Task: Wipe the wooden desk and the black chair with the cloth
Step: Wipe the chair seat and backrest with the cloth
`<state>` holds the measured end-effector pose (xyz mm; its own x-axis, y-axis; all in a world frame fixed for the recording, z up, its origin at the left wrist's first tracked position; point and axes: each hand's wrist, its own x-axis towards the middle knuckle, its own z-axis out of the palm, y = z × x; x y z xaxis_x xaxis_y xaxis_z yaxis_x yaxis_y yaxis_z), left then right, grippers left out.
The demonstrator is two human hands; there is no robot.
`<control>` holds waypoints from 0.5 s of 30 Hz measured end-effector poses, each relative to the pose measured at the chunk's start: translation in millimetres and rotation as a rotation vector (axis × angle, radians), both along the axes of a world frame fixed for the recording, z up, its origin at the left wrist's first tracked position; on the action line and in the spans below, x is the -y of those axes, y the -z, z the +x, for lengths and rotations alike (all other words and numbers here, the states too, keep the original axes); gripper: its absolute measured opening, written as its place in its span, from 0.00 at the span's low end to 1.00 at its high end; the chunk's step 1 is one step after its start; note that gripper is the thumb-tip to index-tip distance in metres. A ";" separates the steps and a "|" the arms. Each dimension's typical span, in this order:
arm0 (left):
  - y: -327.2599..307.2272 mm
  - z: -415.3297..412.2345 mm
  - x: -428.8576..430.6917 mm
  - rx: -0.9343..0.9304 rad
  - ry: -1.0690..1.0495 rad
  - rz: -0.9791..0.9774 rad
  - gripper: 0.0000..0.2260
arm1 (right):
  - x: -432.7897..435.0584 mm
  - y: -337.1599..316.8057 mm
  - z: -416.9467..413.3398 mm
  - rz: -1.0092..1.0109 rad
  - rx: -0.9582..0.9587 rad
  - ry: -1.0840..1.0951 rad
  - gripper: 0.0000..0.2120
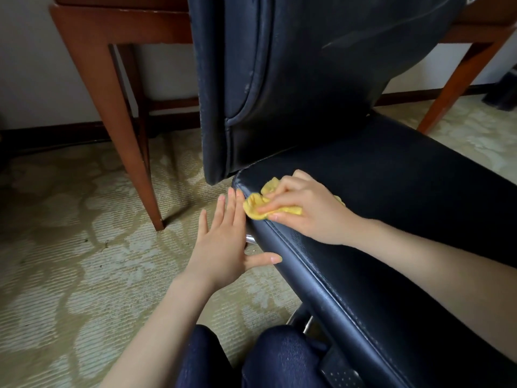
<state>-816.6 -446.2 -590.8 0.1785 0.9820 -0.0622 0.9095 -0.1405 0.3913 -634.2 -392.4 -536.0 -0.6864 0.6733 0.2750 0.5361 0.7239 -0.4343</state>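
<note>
Since the cloth (256,207) is small, soft and bunched, it should weigh next to nothing and fold to any contour. It lies on the rear left corner of the black chair (391,191) seat, just below the backrest.

Right hand (307,208): fingers (279,204) bent over the cloth, holding it pressed onto the upholstery, with yellow folds poking out on both sides of them.

Left hand (223,247): flat and spread, holding nothing. Its fingertips lie along the seat's side edge and its thumb touches the seam lower down.

Judgement: the seat cover looks smooth and slick, so the cloth should glide, and palm pressure matters more than pinch. The chair may shift on the carpet (70,247) when pushed, so bracing at the seat edge is sensible. The wooden desk (112,79) stands behind, rigid, with only its legs and rail in view.
</note>
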 end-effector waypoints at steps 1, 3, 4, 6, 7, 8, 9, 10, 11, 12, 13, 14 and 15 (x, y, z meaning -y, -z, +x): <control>-0.5 -0.3 -0.4 -0.017 0.000 -0.007 0.59 | 8.8 -1.6 8.1 -0.006 0.007 -0.021 0.09; -1.0 -1.2 -1.0 -0.019 -0.001 -0.023 0.60 | 26.7 -3.7 24.5 -0.014 0.028 -0.051 0.09; -1.8 -0.9 0.1 -0.015 0.003 -0.023 0.60 | 37.2 -4.9 33.2 -0.013 0.045 -0.063 0.09; -1.6 -2.0 -0.1 -0.019 0.008 -0.021 0.60 | 53.3 -6.1 49.4 -0.029 0.065 -0.090 0.09; -1.2 -2.3 0.1 -0.024 0.008 -0.016 0.59 | 61.1 -7.0 57.5 -0.049 0.071 -0.104 0.09; -1.2 -2.5 0.5 -0.033 0.011 -0.005 0.59 | 69.1 -8.4 65.3 -0.065 0.083 -0.122 0.09; -0.9 -2.8 0.5 -0.047 0.013 0.008 0.59 | 75.9 -9.6 72.6 -0.074 0.106 -0.144 0.09; -0.7 -3.0 0.4 -0.059 0.014 0.019 0.58 | 81.0 -10.6 79.1 -0.073 0.138 -0.171 0.09; -0.5 -3.0 0.4 -0.065 0.013 0.026 0.58 | 84.1 -11.8 84.1 -0.065 0.171 -0.201 0.09; -0.5 -3.1 0.4 -0.064 0.012 0.032 0.58 | 84.7 -13.2 87.0 -0.050 0.201 -0.233 0.09; -0.6 -3.0 0.4 -0.060 0.012 0.037 0.58 | 83.0 -14.5 87.7 -0.035 0.219 -0.263 0.08; -0.5 -3.1 0.5 -0.051 0.011 0.044 0.58 | 79.2 -15.7 86.4 -0.019 0.227 -0.290 0.08; 0.1 -3.3 0.4 -0.039 0.010 0.052 0.58 | 73.0 -16.2 83.1 0.001 0.225 -0.308 0.08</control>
